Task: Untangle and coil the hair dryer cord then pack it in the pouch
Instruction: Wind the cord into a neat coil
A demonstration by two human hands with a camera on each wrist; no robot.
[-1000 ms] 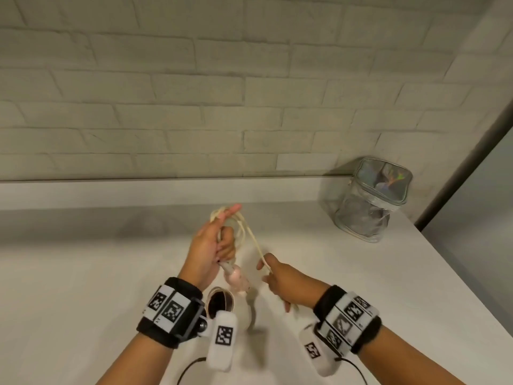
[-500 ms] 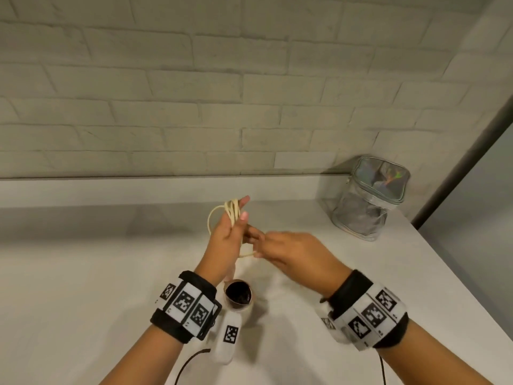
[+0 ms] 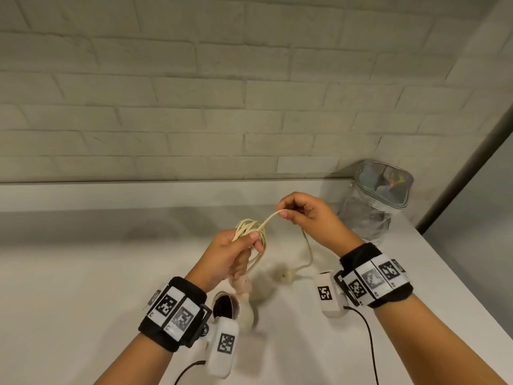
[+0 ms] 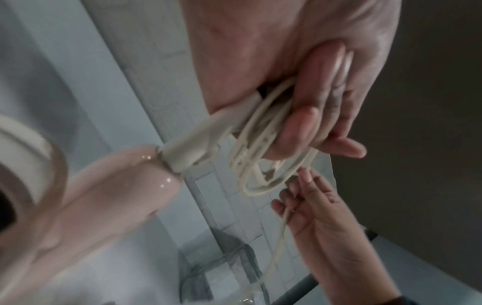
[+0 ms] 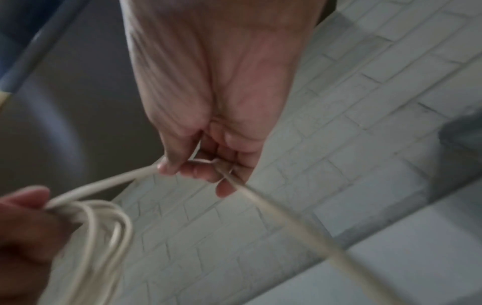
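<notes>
From the head view, coiling is the step in hand. The left hand (image 3: 233, 254) grips a bundle of cord (image 3: 251, 232) loops together with the hair dryer (image 3: 241, 295) handle. Right of that bundle, the right hand (image 3: 308, 215) pinches the free cord, raised; the slack drops to the plug (image 3: 286, 275), lying on the counter (image 3: 83, 273) below it. The pouch (image 3: 374, 201) stands beyond the right hand, by the wall. I judge the next wrap calls for laying the pinched length over the bundle, then drawing in the plug end.

The left wrist view shows fingers (image 4: 300, 128) curled round the loops beside the pink handle; the dryer's barrel is blurred and cut off.

The right wrist view shows thumb and fingertips (image 5: 193, 171) clamped on the cord; the plug is out of frame.
</notes>
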